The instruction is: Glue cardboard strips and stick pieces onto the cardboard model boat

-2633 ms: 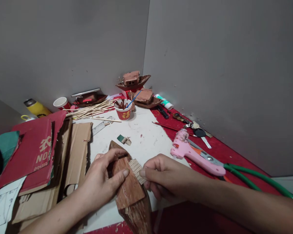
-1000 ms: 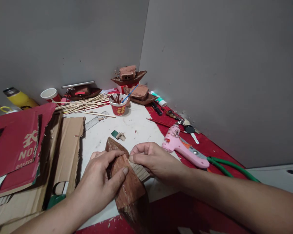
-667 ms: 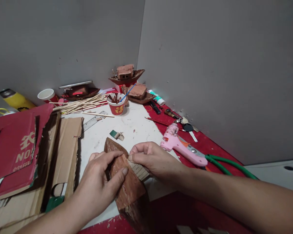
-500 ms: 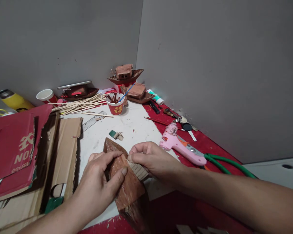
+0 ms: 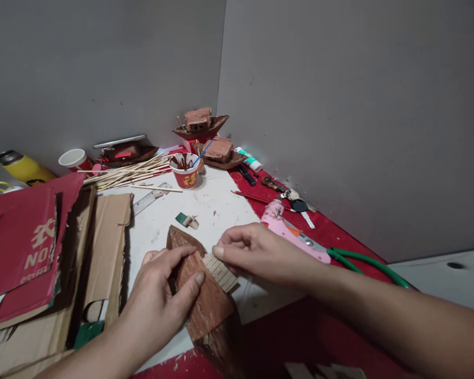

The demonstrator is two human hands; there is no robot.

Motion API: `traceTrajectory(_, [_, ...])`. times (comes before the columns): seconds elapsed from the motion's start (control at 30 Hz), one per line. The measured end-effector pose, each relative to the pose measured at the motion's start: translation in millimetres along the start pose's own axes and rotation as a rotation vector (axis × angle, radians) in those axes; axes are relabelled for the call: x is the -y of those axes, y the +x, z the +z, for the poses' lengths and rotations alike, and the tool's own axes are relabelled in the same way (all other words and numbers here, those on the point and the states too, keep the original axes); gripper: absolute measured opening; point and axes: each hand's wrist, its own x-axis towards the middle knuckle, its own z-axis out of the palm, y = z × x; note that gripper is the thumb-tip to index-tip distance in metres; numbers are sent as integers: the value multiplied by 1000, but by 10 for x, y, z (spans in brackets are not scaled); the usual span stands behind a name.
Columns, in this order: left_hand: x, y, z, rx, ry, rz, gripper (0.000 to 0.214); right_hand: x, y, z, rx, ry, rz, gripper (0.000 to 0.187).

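A brown model boat [image 5: 211,308] made of painted card lies tilted in front of me, its pointed bow facing away. My left hand [image 5: 161,289] is closed around its near left side, with thumb and forefinger pressed on the brown roof. From the roof's right side sticks out a tan piece of corrugated cardboard [image 5: 223,273], ridges showing. My right hand [image 5: 247,247] is closed in a pinch at that piece's upper edge; the fingertips hide whether a small scrap is between them. Beyond the bow lies a small green and tan cardboard scrap [image 5: 187,220].
Torn cardboard sheets [image 5: 106,237] are stacked at left. Farther back are wooden sticks [image 5: 130,172], a ruler [image 5: 152,199], a paint cup [image 5: 185,176] with a blue brush and other model boats [image 5: 199,126]. A pink glue gun [image 5: 278,223] and green-handled pliers [image 5: 363,258] lie right.
My right hand has shifted slightly up and right, uncovering more of the corrugated cardboard, whose ridges now show clearly. My left hand keeps its hold on the boat.
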Motion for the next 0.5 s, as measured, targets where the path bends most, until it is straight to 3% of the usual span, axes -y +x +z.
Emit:
traceTrajectory(0.1, [12, -15, 1, 5, 3, 10, 30, -18, -106, -81, 20, -162, -3, 24])
traceTrajectory(0.2, [20, -23, 17, 0, 19, 33, 32, -53, -166, -88, 105, -185, 36, 18])
traceTrajectory(0.33, [18, -18, 42, -21, 54, 65, 32, -65, -153, -41, 175, -120, 53, 15])
traceTrajectory(0.5, [16, -9, 43, -20, 60, 85, 28, -43, -106, 1, 236, 53, 180, 12])
